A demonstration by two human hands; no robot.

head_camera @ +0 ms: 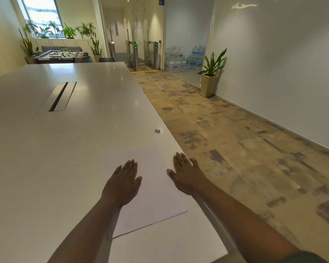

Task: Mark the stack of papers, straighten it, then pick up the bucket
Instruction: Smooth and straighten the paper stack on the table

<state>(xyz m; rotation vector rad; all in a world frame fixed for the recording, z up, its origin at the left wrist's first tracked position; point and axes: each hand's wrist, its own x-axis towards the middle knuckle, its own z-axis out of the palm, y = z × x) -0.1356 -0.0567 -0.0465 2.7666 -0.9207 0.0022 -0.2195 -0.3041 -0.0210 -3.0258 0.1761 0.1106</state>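
Papers [152,188] lie under both flat, empty palms: left hand [123,184] on the sheet, right hand [186,175] at its table-edge side. To square them, press inward evenly, keeping sheets from sliding off. No bucket shows.

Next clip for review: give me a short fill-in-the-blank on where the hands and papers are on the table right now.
1. Both hands lie open and flat on the stack of ____.
2. The right hand is at the table edge nearest the ____.
3. The small grey object lies ____ the stack of papers, farther from the person.
4. The left hand holds ____.

Missing words: papers; floor; beyond; nothing
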